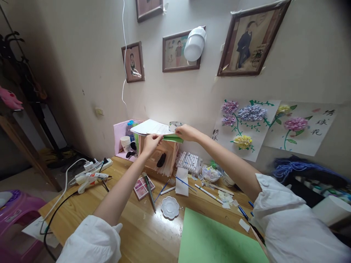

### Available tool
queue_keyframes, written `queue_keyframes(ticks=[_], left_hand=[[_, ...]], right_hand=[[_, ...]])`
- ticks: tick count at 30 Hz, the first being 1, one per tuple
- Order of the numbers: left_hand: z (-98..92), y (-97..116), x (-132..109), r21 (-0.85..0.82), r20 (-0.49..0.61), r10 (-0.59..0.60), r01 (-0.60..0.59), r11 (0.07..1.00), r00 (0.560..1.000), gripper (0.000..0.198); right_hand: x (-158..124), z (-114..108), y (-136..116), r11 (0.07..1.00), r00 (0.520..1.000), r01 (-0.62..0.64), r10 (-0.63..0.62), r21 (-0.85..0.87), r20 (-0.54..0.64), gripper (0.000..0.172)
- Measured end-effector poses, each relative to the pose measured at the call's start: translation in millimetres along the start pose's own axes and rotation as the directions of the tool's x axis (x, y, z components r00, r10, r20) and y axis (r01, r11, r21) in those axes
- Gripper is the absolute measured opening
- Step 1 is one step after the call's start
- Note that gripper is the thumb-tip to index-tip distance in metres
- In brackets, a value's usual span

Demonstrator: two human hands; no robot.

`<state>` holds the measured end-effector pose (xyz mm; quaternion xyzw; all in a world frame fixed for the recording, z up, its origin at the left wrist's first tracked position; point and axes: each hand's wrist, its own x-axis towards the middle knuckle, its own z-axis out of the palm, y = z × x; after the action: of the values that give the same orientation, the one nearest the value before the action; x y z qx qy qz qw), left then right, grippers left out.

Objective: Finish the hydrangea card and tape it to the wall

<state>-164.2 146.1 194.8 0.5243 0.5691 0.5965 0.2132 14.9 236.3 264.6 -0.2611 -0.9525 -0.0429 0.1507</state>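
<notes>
Both my arms reach forward to the top of a small wooden box (160,157) at the back of the wooden table (131,226). My left hand (151,141) pinches the near edge of a stack of white and green paper sheets (156,128) lying on the box. At the stack's right end, my right hand (185,132) is closed on the green sheets (173,138), next to a roll of tape (174,125). A large green sheet (216,241) lies on the table in front of me.
A white glue gun (89,179) and a power strip (95,166) lie at the left. A white palette (170,207), pens, brushes and paper scraps are scattered mid-table. A pink stool (16,215) stands at the far left. Framed pictures and paper-flower posters hang on the wall.
</notes>
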Motion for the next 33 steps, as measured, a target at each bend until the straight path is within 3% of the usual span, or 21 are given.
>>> queue_keyframes(ticks=[4,6,11,16,26,33], left_hand=[[7.0,7.5,2.3,0.165,0.166,0.197,-0.224,0.961,0.966,0.009],[10.8,10.9,12.2,0.222,0.264,0.241,-0.302,0.927,0.934,0.012],[12.3,15.9,42.1,0.341,0.416,0.262,-0.416,0.843,0.871,0.015],[7.9,19.1,56.8,0.388,0.523,0.256,-0.494,0.778,0.813,0.017],[4.1,21.6,63.6,0.401,0.584,0.259,-0.551,0.731,0.769,0.015],[6.1,27.0,51.2,0.509,0.508,0.294,-0.558,0.656,0.809,0.015]], right_hand=[[-1.8,-1.4,2.4,1.000,0.999,-0.022,0.022,-0.018,-0.028,0.022],[-2.2,-2.3,4.5,0.999,0.999,-0.033,0.032,-0.018,-0.043,0.023],[-0.8,-2.1,8.0,1.000,0.998,-0.031,0.031,0.002,-0.053,0.023],[1.5,-1.8,10.8,0.999,0.998,-0.029,0.031,0.038,-0.060,0.024],[6.8,-3.5,18.9,0.997,0.998,-0.012,0.016,0.075,-0.062,0.024],[3.0,-4.9,12.2,1.000,0.997,-0.014,0.015,0.012,-0.078,0.021]])
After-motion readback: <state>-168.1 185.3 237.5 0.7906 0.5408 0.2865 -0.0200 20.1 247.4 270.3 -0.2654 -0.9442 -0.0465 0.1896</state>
